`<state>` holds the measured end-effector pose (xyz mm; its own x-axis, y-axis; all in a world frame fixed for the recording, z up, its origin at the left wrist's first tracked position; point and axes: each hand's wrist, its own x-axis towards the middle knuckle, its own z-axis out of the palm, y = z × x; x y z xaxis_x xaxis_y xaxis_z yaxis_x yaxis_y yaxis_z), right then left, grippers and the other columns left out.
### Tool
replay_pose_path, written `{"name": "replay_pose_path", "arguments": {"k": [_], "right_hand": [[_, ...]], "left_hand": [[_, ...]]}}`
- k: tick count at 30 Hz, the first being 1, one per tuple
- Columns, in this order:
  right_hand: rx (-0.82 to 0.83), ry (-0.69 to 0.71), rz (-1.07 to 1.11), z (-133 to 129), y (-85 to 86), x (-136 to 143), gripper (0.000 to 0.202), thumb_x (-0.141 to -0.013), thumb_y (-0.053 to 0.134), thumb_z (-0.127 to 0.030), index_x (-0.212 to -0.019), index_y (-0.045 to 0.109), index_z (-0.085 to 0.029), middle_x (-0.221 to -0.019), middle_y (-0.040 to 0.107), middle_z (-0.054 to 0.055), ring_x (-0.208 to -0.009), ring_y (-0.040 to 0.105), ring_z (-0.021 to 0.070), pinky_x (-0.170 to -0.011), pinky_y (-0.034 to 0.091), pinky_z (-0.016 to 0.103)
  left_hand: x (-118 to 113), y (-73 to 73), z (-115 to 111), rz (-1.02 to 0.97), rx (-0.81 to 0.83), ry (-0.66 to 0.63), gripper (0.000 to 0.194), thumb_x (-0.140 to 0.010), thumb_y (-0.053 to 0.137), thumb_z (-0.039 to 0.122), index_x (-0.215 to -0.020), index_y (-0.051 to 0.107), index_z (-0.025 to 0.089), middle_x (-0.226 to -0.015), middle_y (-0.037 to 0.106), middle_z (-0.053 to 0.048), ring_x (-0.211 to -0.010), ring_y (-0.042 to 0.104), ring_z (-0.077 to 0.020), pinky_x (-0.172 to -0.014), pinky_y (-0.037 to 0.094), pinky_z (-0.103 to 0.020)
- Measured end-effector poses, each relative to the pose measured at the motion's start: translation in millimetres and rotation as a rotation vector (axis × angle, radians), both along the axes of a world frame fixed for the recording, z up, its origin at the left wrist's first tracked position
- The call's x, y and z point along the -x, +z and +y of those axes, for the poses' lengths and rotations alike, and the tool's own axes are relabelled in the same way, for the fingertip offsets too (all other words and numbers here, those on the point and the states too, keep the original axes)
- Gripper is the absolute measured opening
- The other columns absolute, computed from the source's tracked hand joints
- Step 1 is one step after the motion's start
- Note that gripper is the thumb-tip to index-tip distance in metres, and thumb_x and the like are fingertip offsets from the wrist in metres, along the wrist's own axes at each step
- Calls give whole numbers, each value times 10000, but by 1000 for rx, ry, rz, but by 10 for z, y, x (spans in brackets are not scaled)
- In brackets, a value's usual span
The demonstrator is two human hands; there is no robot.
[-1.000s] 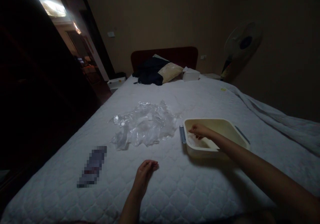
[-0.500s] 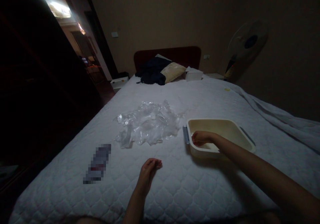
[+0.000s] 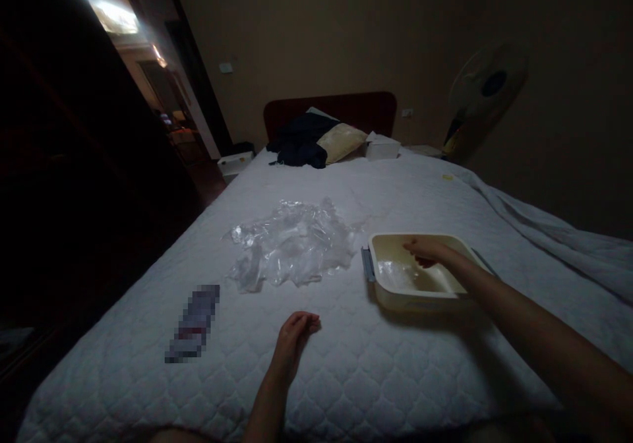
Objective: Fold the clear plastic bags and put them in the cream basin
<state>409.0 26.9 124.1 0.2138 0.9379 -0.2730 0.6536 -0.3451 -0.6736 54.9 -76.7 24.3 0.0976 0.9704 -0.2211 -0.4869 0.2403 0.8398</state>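
A cream rectangular plastic container (image 3: 395, 297) with grey side latches sits on the white quilted bed (image 3: 376, 370). My right hand (image 3: 426, 250) hovers over its middle, fingers loosely curled, with nothing visibly held. Something clear and plastic-like (image 3: 399, 274) lies in the container's left part. My left hand (image 3: 295, 335) rests on the quilt, fingers loosely bent, empty. A crumpled heap of clear plastic (image 3: 291, 243) lies left of the container.
A blurred dark flat object (image 3: 193, 322) lies on the quilt at the left. Dark clothes (image 3: 301, 140), a pillow (image 3: 339, 142) and a white box (image 3: 383, 146) sit by the headboard. A standing fan (image 3: 482, 93) is at the right, a doorway at the left.
My right hand rose from the container's near-left corner and moved to the right over its middle, uncovering the clear plastic inside. My left hand stayed put.
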Motion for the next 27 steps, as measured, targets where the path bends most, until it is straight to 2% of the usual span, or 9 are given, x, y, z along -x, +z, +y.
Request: {"name": "replay_pose_path", "arguments": {"k": [4, 9, 13, 17, 19, 20, 22, 25, 27], "right_hand": [[247, 49, 72, -57, -57, -8, 351, -734, 551, -477, -569, 506, -171, -439, 511, 28, -409, 507, 129, -443, 460, 276], [365, 153, -24, -93, -150, 264, 308, -732, 596, -400, -602, 541, -126, -435, 543, 19, -426, 553, 120, -465, 494, 247], [383, 172, -162, -79, -190, 398, 324, -750, 576, -319, -513, 549, -99, -399, 533, 49, -407, 556, 150, -453, 477, 274], [199, 151, -268, -100, -15, 494, 290, -753, 546, -333, -577, 582, -105, -512, 591, 92, -534, 593, 193, -506, 437, 273], [-39, 152, -297, -140, 134, 630, 289, -779, 488, -379, -668, 594, -134, -639, 626, 81, -633, 593, 178, -552, 408, 244], [-234, 162, -298, -167, 206, 730, 315, -791, 451, -405, -683, 591, -145, -665, 628, 69, -638, 582, 167, -551, 390, 233], [-490, 219, -228, -220, 314, 983, 353, -808, 397, -430, -683, 584, -158, -637, 613, 41, -593, 554, 144, -530, 362, 222], [-584, 296, -121, -259, 303, 1422, 301, -804, 411, -391, -710, 588, -166, -645, 612, 23, -579, 538, 128, -520, 344, 208], [-555, 374, -116, -240, 152, 1696, 266, -804, 423, -356, -741, 598, -166, -663, 621, 22, -596, 549, 128, -539, 356, 207]], "left_hand": [[7, -12, 2, -12, -4, -15, 237, -616, 706, 318, -708, 629, 113, -723, 643, -69, -695, 592, -154, -726, 448, -280], [16, -64, 17, -30, -7, -7, 230, -618, 707, 309, -709, 628, 113, -733, 650, -71, -705, 600, -161, -733, 454, -289], [33, -110, 40, -37, -10, -17, 232, -635, 696, 317, -719, 621, 114, -740, 653, -73, -717, 608, -171, -743, 459, -308], [63, -118, 42, -36, -21, -60, 221, -678, 665, 322, -749, 616, 118, -790, 656, -81, -765, 613, -184, -795, 449, -333], [74, -116, 35, -44, -39, -77, 215, -698, 650, 318, -763, 614, 116, -811, 654, -86, -784, 611, -186, -809, 443, -335], [78, -118, 32, -50, -46, -80, 212, -704, 645, 316, -765, 612, 115, -813, 652, -87, -786, 609, -184, -811, 442, -332], [79, -131, 29, -64, -55, -81, 207, -713, 638, 313, -769, 608, 116, -810, 650, -83, -781, 607, -176, -807, 440, -325], [72, -166, 33, -75, -56, -68, 213, -711, 639, 321, -768, 602, 119, -799, 649, -76, -762, 606, -165, -787, 442, -310], [66, -187, 41, -89, -64, -57, 220, -707, 642, 325, -766, 599, 118, -788, 648, -75, -751, 604, -162, -765, 444, -300]]}}
